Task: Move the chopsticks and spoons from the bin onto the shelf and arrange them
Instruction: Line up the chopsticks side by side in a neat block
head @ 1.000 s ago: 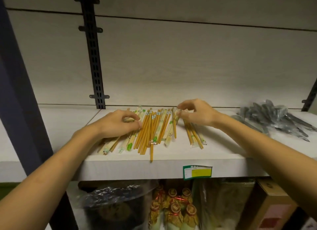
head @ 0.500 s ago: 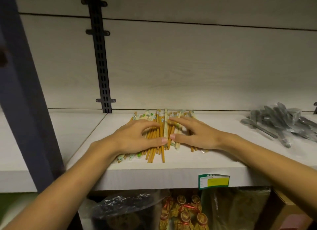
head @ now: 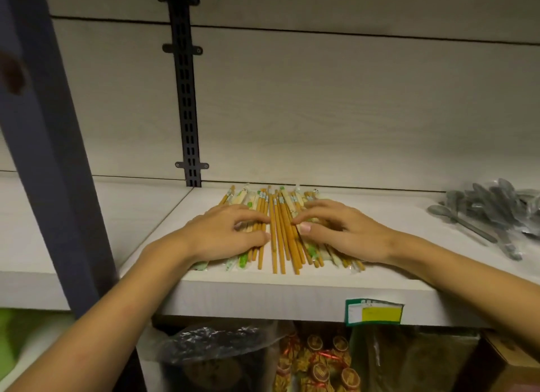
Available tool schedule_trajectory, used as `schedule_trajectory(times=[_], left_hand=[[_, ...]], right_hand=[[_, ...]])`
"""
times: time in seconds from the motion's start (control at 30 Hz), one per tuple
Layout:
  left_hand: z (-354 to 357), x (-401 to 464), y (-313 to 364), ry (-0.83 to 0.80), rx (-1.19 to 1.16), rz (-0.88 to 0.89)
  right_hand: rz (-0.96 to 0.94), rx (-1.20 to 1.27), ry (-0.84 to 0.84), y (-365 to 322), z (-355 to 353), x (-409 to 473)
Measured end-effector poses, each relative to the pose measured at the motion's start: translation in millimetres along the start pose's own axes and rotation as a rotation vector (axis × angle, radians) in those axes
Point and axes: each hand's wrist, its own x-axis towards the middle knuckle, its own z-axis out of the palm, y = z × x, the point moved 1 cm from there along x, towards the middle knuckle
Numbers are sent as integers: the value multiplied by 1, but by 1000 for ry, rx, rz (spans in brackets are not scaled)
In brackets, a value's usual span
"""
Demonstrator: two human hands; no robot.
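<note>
So the chopsticks (head: pixel 280 231) are laid out in one loose fan on the white shelf (head: pixel 394 225), tips pointing far, some bare wood, some in paper sleeves with green bits. Too many overlap for an exact count, but a couple dozen or so can be made out.

Both hands are laid flat on the pile. The left hand (head: pixel 225 234) is pressed on the left half with fingers fairly straight and close together, thumb tucked near the front. The right hand (head: pixel 342 234) is pressed on the right half, fingers slightly spread, thumb pointing toward the middle. Nothing is pinched or gripped by either. A strip of bare sticks is left uncovered between the two hands.

The spoons (head: pixel 493 213), grey and in clear plastic, are heaped at the far right of the same shelf, well apart from the sticks; a count can't be given.

A dark slotted rail (head: pixel 187 99) is fixed to the back wall, and a blue post (head: pixel 49 128) blocks the left. One green-yellow label (head: pixel 374 312) is stuck on the shelf edge. Bagged stuff (head: pixel 216 342) is seen underneath.
</note>
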Motion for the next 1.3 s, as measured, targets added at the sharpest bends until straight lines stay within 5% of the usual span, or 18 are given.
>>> schedule_trajectory(times=[0.13, 0.23, 0.37, 0.53, 0.87, 1.3], left_hand=[[-5, -3, -1, 20, -139, -45], [-7, -3, -1, 193, -287, -51], [-6, 2, -16, 433, -93, -184], [-7, 5, -15, 399, -72, -269], [-4, 3, -17, 575, -129, -277], [-26, 11, -7, 533, -12, -168]], right_hand=[[49, -230, -126, 3, 6, 4], [41, -206, -126, 4, 6, 6], [-68, -111, 8, 4, 0, 1], [-117, -121, 177, 14, -7, 3], [-120, -153, 181, 18, -6, 3], [-110, -175, 159, 6, -7, 1]])
